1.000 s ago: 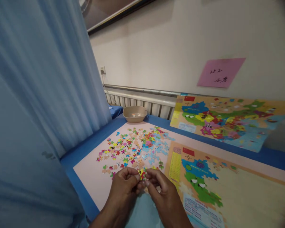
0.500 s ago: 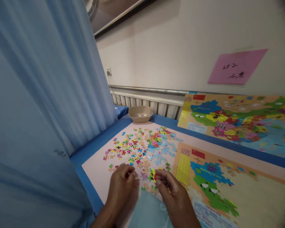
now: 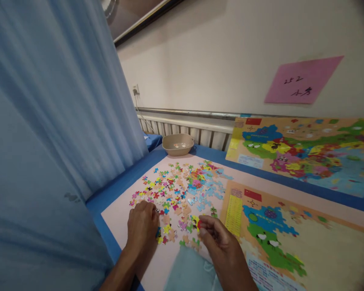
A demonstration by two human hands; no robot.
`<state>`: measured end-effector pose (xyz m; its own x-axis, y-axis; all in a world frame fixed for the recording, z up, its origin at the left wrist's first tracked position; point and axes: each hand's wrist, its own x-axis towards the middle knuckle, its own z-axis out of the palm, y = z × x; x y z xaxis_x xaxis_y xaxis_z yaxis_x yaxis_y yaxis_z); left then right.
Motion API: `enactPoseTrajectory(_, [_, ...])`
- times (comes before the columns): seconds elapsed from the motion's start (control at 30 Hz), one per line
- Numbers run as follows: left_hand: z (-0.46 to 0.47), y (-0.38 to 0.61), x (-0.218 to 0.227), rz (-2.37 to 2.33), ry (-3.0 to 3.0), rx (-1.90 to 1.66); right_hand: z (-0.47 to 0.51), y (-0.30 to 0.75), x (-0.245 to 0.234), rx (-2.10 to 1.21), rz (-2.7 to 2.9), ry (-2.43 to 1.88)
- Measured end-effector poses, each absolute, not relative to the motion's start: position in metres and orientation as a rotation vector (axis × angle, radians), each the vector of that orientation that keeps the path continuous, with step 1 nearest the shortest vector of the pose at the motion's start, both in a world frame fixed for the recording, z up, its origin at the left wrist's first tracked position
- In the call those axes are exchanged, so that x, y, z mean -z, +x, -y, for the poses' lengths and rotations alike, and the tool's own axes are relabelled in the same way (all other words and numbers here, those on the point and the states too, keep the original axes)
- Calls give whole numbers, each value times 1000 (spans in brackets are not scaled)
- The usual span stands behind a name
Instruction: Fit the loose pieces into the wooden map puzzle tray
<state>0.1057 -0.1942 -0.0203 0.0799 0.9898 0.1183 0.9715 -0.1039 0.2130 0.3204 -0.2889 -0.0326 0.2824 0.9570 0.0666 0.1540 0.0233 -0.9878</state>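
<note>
Many loose jigsaw puzzle pieces (image 3: 182, 225) in bright colours lie scattered on a pale pink sheet (image 3: 118, 218). My left hand (image 3: 142, 224) is at the near left edge of the scatter, its fingers curled down, and its fingertips are hidden behind the hand. To the right, my right hand (image 3: 224, 246) pinches a red and yellow puzzle piece (image 3: 199, 223) between thumb and fingers. Beside it lies a partly assembled map puzzle (image 3: 269, 238), filled along its left side and upper edge, with bare board to the right.
A beige plastic basin (image 3: 178, 144) with a few pieces in it stands at the back. The complete map picture (image 3: 291, 151) leans against the wall under a pink note (image 3: 303, 81). A blue curtain (image 3: 63, 101) hangs on the left. Light blue cloth (image 3: 189, 270) shows at the near edge.
My left hand has moved left, away from my right hand, uncovering pieces in front of me. My right hand stays almost where it was, still pinching the red and yellow piece.
</note>
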Motion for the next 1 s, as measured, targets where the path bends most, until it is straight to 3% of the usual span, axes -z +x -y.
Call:
enactPoseTrajectory(0.2, [196,101,24,-1940,2269,-526,291,320,34,-925,1127,-1350])
enactPoseTrajectory(0.33, [209,114,21,-1523,1804,-853,291,321,32,-920,1148,-1346])
enactPoseTrajectory(0.5, [229,148,17,-1174,1382,-842,289,321,30,-943,1161,-1318])
enactPoseTrajectory(1.0, [230,157,39,-1063,1217,-806,290,321,32,-1010,1162,-1280])
